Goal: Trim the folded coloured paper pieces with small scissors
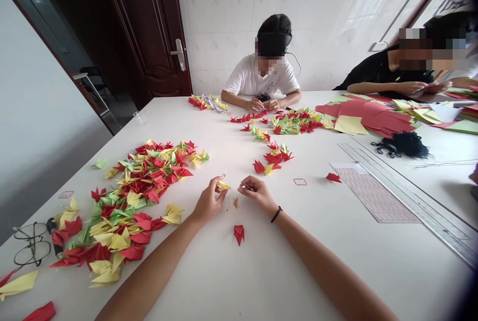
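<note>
Currently 1 yellow crane point(224, 186) clamped in left hand point(209, 201), over table point(239, 286), in from left edge. Right hand point(258, 194) near it, fingertips together; contents too small to tell. Forearms converge, 1 red crane point(239, 234) between. 1 glasses point(33, 252) by left edge. Heap point(151, 176): uncountable.

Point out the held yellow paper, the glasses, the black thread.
Yellow paper point(224, 186): head view, its middle.
Glasses point(32, 242): head view, frame between the lenses.
Black thread point(407, 145): head view, the heap's middle.
</note>
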A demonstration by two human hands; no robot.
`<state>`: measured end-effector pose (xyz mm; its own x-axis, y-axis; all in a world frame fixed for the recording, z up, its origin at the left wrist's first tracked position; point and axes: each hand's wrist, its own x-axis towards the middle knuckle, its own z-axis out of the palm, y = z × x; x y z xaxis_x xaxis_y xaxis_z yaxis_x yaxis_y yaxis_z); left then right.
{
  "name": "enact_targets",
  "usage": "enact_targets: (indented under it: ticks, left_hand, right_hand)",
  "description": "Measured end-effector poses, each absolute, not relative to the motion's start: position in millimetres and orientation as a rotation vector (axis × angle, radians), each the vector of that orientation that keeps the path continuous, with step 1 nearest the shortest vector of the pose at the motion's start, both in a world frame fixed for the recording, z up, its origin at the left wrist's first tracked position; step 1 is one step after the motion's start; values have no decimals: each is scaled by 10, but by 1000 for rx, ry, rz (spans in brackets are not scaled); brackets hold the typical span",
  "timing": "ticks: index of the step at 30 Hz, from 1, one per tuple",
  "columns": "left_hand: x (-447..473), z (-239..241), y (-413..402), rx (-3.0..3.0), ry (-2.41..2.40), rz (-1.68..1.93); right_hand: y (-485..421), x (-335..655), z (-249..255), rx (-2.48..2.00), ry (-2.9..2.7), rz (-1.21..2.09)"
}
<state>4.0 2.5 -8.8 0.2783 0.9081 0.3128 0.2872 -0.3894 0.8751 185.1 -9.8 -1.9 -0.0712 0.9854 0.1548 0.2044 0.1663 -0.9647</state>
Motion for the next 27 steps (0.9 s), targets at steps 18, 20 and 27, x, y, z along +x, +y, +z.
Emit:
enact_targets:
  ticks: [18, 20, 27]
  left_hand:
    - [63, -86, -46, 1924, 937, 972]
    - [59, -42, -39, 1850, 918, 971]
    - [54, 27, 21, 1640, 995, 915]
  right_hand:
    - [-182, 1752, 10, -1239, -1675, 892]
    - [-181, 1754, 3, -1237, -1669, 888]
    - [-177, 1746, -16, -1248, -1675, 867]
